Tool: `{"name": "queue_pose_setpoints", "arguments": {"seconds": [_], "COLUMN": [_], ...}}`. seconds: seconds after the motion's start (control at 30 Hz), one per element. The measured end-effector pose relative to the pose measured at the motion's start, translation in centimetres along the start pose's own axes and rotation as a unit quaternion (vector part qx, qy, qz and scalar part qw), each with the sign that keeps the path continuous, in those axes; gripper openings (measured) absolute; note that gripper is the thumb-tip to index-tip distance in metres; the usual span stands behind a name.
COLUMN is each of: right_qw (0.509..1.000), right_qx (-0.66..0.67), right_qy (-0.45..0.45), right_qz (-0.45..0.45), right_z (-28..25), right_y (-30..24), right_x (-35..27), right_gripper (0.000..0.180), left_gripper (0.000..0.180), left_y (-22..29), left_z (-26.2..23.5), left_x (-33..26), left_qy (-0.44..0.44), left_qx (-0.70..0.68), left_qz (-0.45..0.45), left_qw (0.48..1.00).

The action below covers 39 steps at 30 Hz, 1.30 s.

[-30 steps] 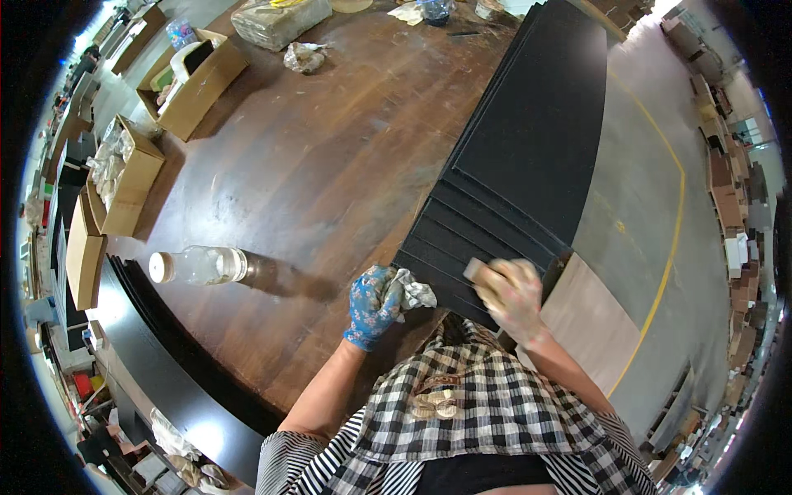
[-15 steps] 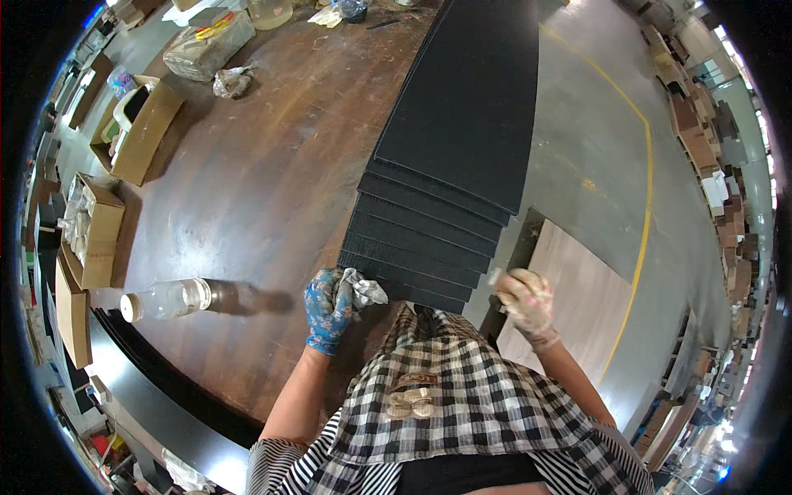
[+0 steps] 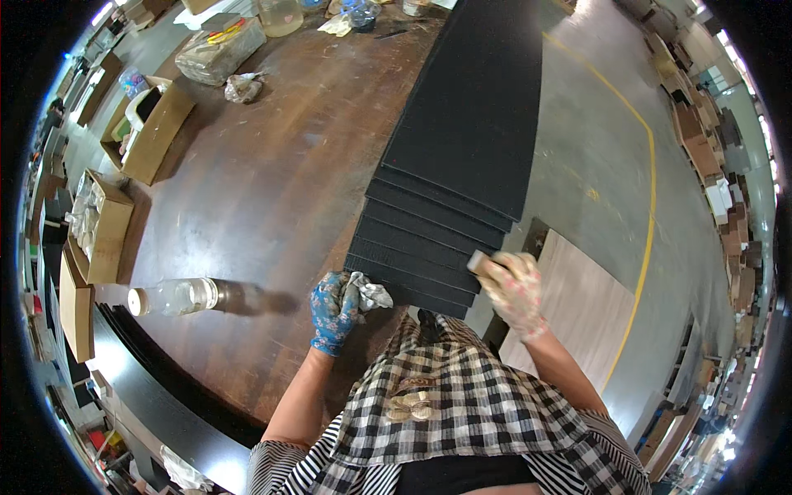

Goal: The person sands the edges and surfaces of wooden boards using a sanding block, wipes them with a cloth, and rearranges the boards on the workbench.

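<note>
Dark wooden tabletop [image 3: 247,206] carries stacked black boards [image 3: 445,181]. Left hand [image 3: 334,301] clenches a rag [image 3: 369,293] at the stack's near corner; right hand [image 3: 513,285] grips a small block [image 3: 478,261] against its near edge. Edge-rubbing step, apparently.

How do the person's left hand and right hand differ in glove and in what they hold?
The left hand wears a blue patterned glove and holds a crumpled white rag; the right hand wears a pale spotted glove and holds a small grey block. The left rests on the brown wooden table, the right at the stacked black panels' edge.
</note>
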State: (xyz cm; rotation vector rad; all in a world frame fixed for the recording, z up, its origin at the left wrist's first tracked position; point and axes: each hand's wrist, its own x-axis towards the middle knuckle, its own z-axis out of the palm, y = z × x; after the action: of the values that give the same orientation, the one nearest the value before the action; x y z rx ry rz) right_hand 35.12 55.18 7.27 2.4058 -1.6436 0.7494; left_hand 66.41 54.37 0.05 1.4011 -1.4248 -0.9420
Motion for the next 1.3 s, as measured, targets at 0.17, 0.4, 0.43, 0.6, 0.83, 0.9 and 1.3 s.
{"name": "queue_pose_setpoints", "arguments": {"seconds": [0.17, 0.4, 0.43, 0.6, 0.83, 0.9, 1.3], "right_qw": [0.998, 0.998, 0.998, 0.996, 0.996, 0.993, 0.989], "right_qx": [0.019, 0.036, 0.021, -0.025, 0.046, 0.055, 0.079], "right_qy": [-0.052, -0.056, -0.063, -0.063, -0.075, -0.092, -0.089], "right_qz": [0.022, -0.016, -0.020, 0.055, -0.029, -0.052, -0.087], "right_z": [0.2, 4.5, 3.2, -3.0, 2.0, 3.7, 5.8], "right_y": [-1.6, -5.3, -4.5, 1.0, -3.2, -6.2, -8.6], "right_x": [2.1, 7.8, 7.0, -3.1, -1.3, 2.1, 5.4], "right_gripper": [0.024, 0.029, 0.027, 0.028, 0.033, 0.032, 0.036], "left_gripper": [0.012, 0.014, 0.014, 0.013, 0.013, 0.014, 0.017], "left_y": [0.1, 0.0, -0.1, 0.5, 0.8, 0.5, 0.7], "left_z": [0.0, 0.3, 0.3, -0.3, 0.2, 0.1, -1.1], "left_x": [-0.1, 0.5, 0.5, -0.1, 0.8, 0.3, -1.1], "left_qy": [-0.001, -0.019, -0.018, -0.020, -0.007, 0.011, -0.079], "left_qx": [0.043, 0.036, 0.035, -0.004, -0.013, -0.044, -0.047], "left_qz": [0.035, 0.079, 0.076, 0.002, 0.027, 0.007, 0.065], "left_qw": [0.998, 0.996, 0.996, 1.000, 1.000, 0.999, 0.994]}}
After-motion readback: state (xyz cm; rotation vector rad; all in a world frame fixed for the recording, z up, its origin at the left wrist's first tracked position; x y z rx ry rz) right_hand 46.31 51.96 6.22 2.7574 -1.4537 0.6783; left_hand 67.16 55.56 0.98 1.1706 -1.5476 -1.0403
